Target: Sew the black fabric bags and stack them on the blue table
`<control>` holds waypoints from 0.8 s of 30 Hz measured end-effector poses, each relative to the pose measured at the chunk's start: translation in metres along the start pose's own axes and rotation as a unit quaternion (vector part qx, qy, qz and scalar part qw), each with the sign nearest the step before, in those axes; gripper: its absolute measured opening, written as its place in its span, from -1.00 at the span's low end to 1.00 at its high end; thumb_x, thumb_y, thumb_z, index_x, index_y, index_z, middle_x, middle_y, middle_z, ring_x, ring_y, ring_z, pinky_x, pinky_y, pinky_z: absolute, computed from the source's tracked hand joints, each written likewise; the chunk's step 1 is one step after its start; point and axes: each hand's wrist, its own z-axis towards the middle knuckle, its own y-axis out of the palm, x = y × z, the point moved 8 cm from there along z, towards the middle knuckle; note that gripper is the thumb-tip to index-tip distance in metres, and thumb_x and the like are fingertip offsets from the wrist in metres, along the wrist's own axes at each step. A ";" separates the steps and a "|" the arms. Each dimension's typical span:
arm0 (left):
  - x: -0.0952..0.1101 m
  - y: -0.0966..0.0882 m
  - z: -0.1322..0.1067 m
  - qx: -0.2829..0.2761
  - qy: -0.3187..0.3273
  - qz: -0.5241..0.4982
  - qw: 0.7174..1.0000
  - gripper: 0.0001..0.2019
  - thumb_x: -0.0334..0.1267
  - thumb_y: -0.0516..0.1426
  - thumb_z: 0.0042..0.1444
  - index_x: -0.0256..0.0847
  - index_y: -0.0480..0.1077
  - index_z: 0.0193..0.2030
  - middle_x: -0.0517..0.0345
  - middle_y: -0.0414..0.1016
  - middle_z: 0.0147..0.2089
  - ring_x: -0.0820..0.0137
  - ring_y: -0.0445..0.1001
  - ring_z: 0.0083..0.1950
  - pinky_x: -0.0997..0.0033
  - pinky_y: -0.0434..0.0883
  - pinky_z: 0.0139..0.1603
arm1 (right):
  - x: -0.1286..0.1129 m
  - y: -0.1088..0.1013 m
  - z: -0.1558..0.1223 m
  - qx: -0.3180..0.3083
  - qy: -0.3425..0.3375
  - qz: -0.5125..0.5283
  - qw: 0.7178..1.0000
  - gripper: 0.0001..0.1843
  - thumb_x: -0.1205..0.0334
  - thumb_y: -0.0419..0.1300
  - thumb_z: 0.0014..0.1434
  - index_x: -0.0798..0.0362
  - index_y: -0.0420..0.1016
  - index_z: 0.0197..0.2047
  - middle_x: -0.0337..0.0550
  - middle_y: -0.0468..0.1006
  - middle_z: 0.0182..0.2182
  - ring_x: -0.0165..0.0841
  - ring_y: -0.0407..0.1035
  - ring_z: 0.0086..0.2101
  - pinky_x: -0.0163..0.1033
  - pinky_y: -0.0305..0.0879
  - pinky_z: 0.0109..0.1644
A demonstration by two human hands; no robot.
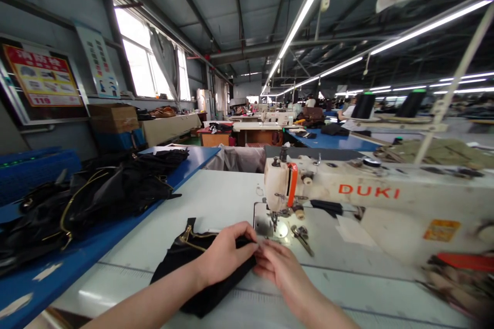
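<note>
A black fabric piece with a gold zipper point(216, 288) lies on the pale sewing table in front of me. Across its right part reaches my left hand point(227, 254), thumb and fingers pinched at the fabric's right edge. My right hand point(281, 270) meets it there, its fingertips closed against the same edge. Just what sits between the right fingertips is covered by the fingers. Directly beyond both hands is the needle area of a white DUKI sewing machine point(278, 185), with its lamp lighting the metal plate. A small metal attachment point(302, 239) rests right of the needle.
Black zippered pieces point(116, 190) are heaped on a blue table point(42, 293) at left. A white paper scrap point(355, 231) lies under the machine arm. Black thread cones point(363, 105) stand behind it. A red-handled tool point(465, 261) sits at far right.
</note>
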 end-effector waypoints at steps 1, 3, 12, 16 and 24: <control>-0.001 0.001 0.001 0.001 -0.005 -0.015 1.000 -0.96 -0.38 0.09 0.08 -0.23 0.36 -0.33 0.22 0.42 -0.34 0.40 0.38 -0.25 0.45 0.32 -0.14 | -0.001 -0.001 0.001 0.003 -0.007 -0.006 1.000 -0.64 0.00 0.36 -0.07 0.05 0.52 -0.26 -0.18 0.59 -0.42 -0.28 0.48 -0.31 -0.20 0.34 -0.18; -0.005 0.002 0.002 -0.006 -0.015 -0.045 0.999 -0.97 -0.37 0.09 0.08 -0.24 0.35 -0.33 0.22 0.41 -0.35 0.40 0.37 -0.26 0.45 0.32 -0.15 | -0.002 -0.002 0.003 0.007 -0.021 -0.022 1.000 -0.64 -0.02 0.35 -0.06 0.05 0.53 -0.28 -0.18 0.58 -0.45 -0.26 0.47 -0.33 -0.21 0.33 -0.23; -0.020 -0.010 0.010 0.018 -0.055 0.171 0.983 -0.84 -0.24 0.06 0.15 -0.16 0.47 -0.30 0.15 0.51 -0.27 0.29 0.44 -0.17 0.35 0.31 -0.05 | -0.003 -0.005 0.008 0.025 -0.062 -0.061 0.996 -0.64 -0.13 0.32 -0.11 0.01 0.50 -0.44 -0.20 0.55 -0.49 -0.22 0.45 -0.34 -0.19 0.35 -0.26; -0.024 -0.009 0.015 -0.021 -0.047 0.219 0.974 -0.73 -0.19 0.05 0.17 -0.14 0.46 -0.04 0.04 0.44 0.06 0.18 0.35 0.10 0.25 0.20 0.16 | -0.004 -0.006 0.011 0.026 -0.075 -0.095 0.992 -0.61 -0.18 0.29 -0.10 0.00 0.51 -0.44 -0.19 0.54 -0.50 -0.21 0.45 -0.34 -0.18 0.36 -0.28; -0.039 0.004 0.021 -0.079 -0.091 0.168 0.978 -0.73 -0.10 0.01 0.20 -0.20 0.41 -0.33 0.21 0.51 -0.33 0.33 0.45 -0.24 0.45 0.31 -0.21 | -0.024 -0.020 0.006 0.032 -0.121 -0.257 0.958 -0.61 -0.17 0.18 0.05 0.00 0.55 -0.39 -0.18 0.58 -0.49 -0.22 0.49 -0.38 -0.22 0.36 -0.35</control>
